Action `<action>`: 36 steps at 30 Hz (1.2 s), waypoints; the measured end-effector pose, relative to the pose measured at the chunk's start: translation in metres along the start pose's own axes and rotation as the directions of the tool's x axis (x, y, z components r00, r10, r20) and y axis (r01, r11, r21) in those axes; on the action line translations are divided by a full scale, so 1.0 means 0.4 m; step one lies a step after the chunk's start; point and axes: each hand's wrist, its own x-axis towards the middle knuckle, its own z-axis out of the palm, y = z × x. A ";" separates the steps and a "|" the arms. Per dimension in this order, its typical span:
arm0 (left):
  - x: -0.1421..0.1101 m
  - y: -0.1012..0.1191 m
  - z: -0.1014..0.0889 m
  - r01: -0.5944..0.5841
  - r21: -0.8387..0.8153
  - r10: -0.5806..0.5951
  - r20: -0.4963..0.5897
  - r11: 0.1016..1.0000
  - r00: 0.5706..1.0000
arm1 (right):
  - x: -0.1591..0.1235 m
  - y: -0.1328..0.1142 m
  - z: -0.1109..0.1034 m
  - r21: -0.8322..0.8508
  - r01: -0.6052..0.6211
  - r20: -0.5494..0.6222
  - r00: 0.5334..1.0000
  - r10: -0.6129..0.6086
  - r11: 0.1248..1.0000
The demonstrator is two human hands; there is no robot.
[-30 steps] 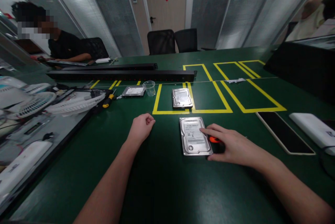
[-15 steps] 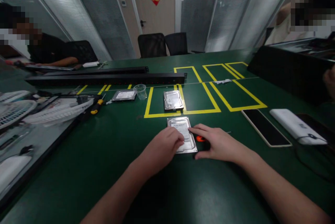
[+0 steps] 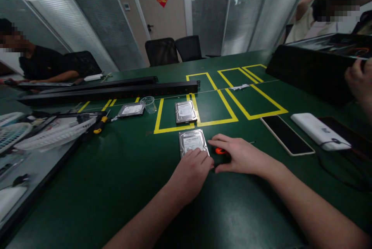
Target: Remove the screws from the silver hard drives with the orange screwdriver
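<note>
A silver hard drive (image 3: 190,140) lies label up on the green table in front of me, its near end covered by my left hand (image 3: 194,165). That hand's fingers are closed and bent down at the drive's near right corner; whether they pinch anything is hidden. Beside the drive's right edge is my right hand (image 3: 236,154), palm down. Under its palm sits a screwdriver with an orange handle (image 3: 221,151), its thin shaft poking out on the far side. The right thumb and forefinger are apart, with the forefinger tip close to the drive.
Farther out lie a second hard drive (image 3: 186,112), a third drive (image 3: 131,109), a clear plastic cup (image 3: 148,104) and a yellow-black screwdriver (image 3: 100,125). Right are a phone (image 3: 286,134) and a white power bank (image 3: 319,130). A person's hand (image 3: 360,78) rests on a black case (image 3: 308,68).
My left hand has moved right from the table onto the hard drive, then to its near right corner. The right hand stays beside the drive. The view has turned rightward.
</note>
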 end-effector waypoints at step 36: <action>-0.017 -0.003 0.006 -0.019 -0.078 0.015 -0.050 0.997 0.999 | -0.005 0.006 0.000 0.079 0.009 -0.012 1.000 -0.008 0.997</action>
